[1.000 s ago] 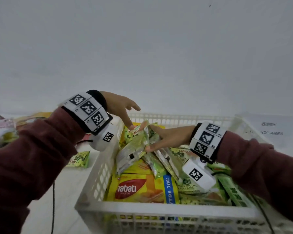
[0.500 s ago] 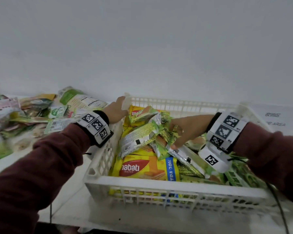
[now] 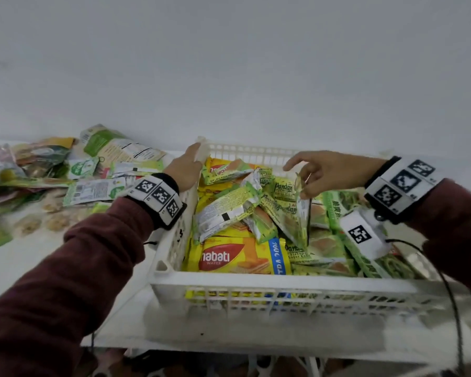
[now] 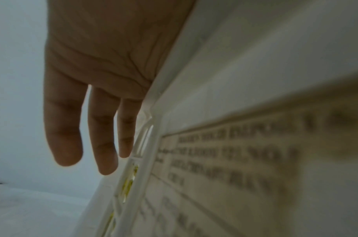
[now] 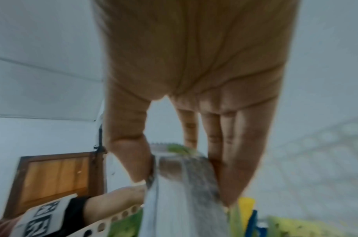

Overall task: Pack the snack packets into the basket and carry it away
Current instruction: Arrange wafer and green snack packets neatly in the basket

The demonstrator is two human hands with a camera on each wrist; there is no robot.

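Note:
A white slotted basket (image 3: 256,284) stands on the white table, filled with several green and yellow snack packets, among them a yellow Nabati wafer pack (image 3: 237,257). My left hand (image 3: 185,170) rests flat against the basket's far left corner. In the left wrist view its fingers (image 4: 64,136) are straight beside the basket wall (image 4: 214,80). Over the basket's middle, my right hand (image 3: 307,180) pinches the top edge of a green packet (image 3: 303,213) that hangs upright. The right wrist view shows thumb and fingers (image 5: 230,160) clamped on that packet (image 5: 184,200).
A heap of loose snack packets (image 3: 65,172) lies on the table left of the basket, against the white wall. The table's front edge (image 3: 229,346) runs just below the basket. A black cable (image 3: 452,295) trails from my right wrist over the basket's right side.
My left hand has gone from above the packets to the basket's far left corner. My right hand has risen, lifting one green packet upright.

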